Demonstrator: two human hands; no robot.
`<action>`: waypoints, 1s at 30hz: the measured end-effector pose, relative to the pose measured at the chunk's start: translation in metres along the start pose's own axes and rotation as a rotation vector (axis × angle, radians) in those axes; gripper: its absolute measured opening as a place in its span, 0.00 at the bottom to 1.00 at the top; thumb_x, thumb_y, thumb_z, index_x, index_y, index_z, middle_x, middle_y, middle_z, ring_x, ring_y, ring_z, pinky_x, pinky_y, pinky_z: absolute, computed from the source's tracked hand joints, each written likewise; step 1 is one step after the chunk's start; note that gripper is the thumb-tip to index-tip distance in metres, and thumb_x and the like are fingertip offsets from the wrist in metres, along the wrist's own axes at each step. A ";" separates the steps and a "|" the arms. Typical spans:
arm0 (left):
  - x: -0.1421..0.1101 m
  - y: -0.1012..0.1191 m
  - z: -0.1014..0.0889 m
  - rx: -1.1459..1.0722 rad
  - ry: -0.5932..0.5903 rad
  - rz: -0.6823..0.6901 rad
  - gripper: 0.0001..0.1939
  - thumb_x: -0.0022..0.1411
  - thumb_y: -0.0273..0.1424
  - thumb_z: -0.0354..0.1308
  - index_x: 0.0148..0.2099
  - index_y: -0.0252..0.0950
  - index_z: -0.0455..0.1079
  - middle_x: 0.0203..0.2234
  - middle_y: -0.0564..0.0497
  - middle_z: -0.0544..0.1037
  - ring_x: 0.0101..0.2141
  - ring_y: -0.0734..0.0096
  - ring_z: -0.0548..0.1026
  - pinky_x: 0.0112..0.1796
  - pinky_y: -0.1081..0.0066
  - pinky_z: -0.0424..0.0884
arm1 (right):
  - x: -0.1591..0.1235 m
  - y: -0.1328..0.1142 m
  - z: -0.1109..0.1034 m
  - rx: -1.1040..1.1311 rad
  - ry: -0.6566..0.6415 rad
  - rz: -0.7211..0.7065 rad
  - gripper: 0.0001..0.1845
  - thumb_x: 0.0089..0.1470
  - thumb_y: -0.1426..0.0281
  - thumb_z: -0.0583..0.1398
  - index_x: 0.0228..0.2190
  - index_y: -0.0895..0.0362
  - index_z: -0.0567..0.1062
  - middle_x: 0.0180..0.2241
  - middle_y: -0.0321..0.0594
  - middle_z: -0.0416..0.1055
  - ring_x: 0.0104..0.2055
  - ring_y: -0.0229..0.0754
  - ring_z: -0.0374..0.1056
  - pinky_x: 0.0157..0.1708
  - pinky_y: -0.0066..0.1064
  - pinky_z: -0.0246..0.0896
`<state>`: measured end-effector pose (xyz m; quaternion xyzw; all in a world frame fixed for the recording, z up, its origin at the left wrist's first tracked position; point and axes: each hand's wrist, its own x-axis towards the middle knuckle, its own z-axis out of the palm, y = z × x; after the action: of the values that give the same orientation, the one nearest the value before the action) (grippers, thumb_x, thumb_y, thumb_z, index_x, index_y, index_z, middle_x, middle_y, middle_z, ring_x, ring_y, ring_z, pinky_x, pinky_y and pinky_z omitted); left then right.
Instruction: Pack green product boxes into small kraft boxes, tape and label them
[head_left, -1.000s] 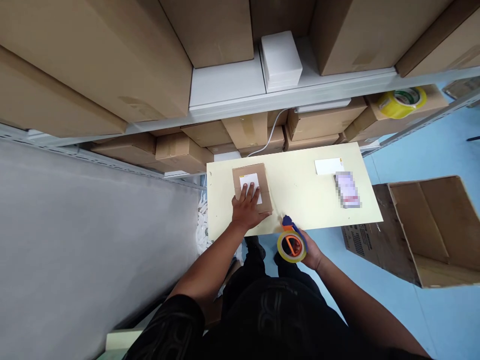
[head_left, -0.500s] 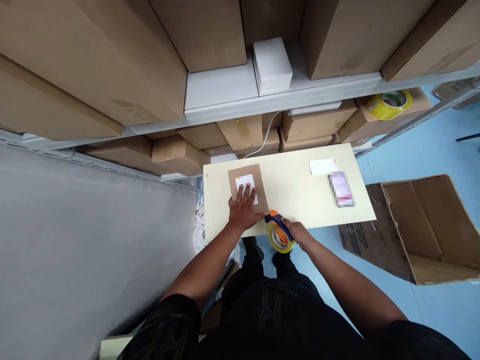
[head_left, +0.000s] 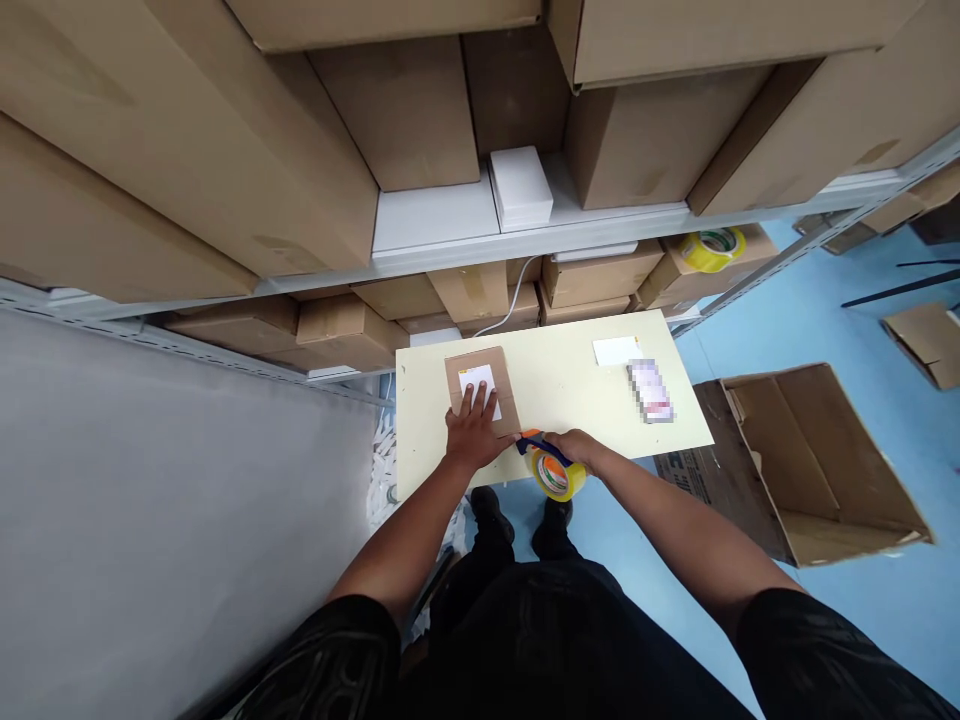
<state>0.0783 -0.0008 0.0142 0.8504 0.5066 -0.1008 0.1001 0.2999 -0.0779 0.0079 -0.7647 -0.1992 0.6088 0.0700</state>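
A small flat cardboard box (head_left: 504,385) with a white label lies on the pale yellow table (head_left: 570,385). My left hand (head_left: 470,433) lies flat on the box with its fingers stretched out, pressing down on its near end. My right hand (head_left: 576,447) is closed round the handle of a tape dispenser (head_left: 552,467), blue and orange with a yellow roll of tape. The dispenser's head touches the box's near right corner at the table's front edge.
A white card (head_left: 616,350) and a blurred packet (head_left: 649,390) lie on the table's right part. An open cardboard carton (head_left: 817,460) stands on the blue floor to the right. Shelves behind hold many cardboard boxes and a yellow tape roll (head_left: 712,248).
My right hand has brought the tape dispenser from below the table's edge up and left to the box's near corner. My left hand has stayed on the box. The camera tilted up.
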 end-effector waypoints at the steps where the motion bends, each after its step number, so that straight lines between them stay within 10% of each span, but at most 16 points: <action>1: 0.000 0.000 0.000 -0.004 0.000 -0.001 0.54 0.62 0.65 0.49 0.78 0.41 0.39 0.76 0.45 0.38 0.74 0.42 0.29 0.61 0.39 0.54 | -0.002 0.001 0.002 0.014 -0.009 0.017 0.26 0.58 0.48 0.63 0.33 0.60 0.79 0.27 0.45 0.79 0.27 0.44 0.74 0.25 0.30 0.63; 10: -0.001 0.000 -0.003 -0.010 -0.017 -0.006 0.56 0.61 0.66 0.49 0.78 0.40 0.39 0.76 0.44 0.39 0.73 0.42 0.28 0.61 0.38 0.54 | -0.007 -0.001 0.004 -0.444 0.197 -0.121 0.35 0.56 0.39 0.58 0.27 0.60 0.79 0.36 0.58 0.81 0.38 0.55 0.78 0.32 0.35 0.64; 17: -0.001 0.001 -0.003 0.001 -0.006 -0.009 0.54 0.62 0.65 0.47 0.78 0.40 0.40 0.76 0.43 0.38 0.74 0.42 0.29 0.61 0.37 0.54 | -0.007 -0.004 0.007 -0.027 -0.052 0.030 0.29 0.58 0.44 0.59 0.33 0.59 0.79 0.29 0.48 0.80 0.33 0.50 0.78 0.30 0.33 0.67; 23: 0.000 0.000 -0.001 -0.009 -0.002 -0.008 0.56 0.61 0.67 0.47 0.78 0.41 0.38 0.76 0.43 0.37 0.74 0.41 0.29 0.61 0.36 0.53 | -0.021 -0.004 0.013 -0.453 0.226 -0.138 0.34 0.57 0.41 0.58 0.32 0.60 0.81 0.41 0.61 0.80 0.47 0.61 0.77 0.42 0.41 0.68; 30: 0.000 0.001 0.001 -0.021 0.003 0.003 0.55 0.61 0.67 0.47 0.78 0.41 0.38 0.76 0.45 0.36 0.74 0.43 0.28 0.61 0.37 0.53 | -0.022 0.015 0.035 -0.323 0.240 -0.140 0.33 0.57 0.41 0.59 0.39 0.59 0.80 0.43 0.61 0.80 0.55 0.60 0.74 0.44 0.38 0.68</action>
<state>0.0789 -0.0017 0.0131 0.8502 0.5065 -0.0940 0.1086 0.2660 -0.1048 0.0141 -0.8173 -0.3372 0.4670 0.0117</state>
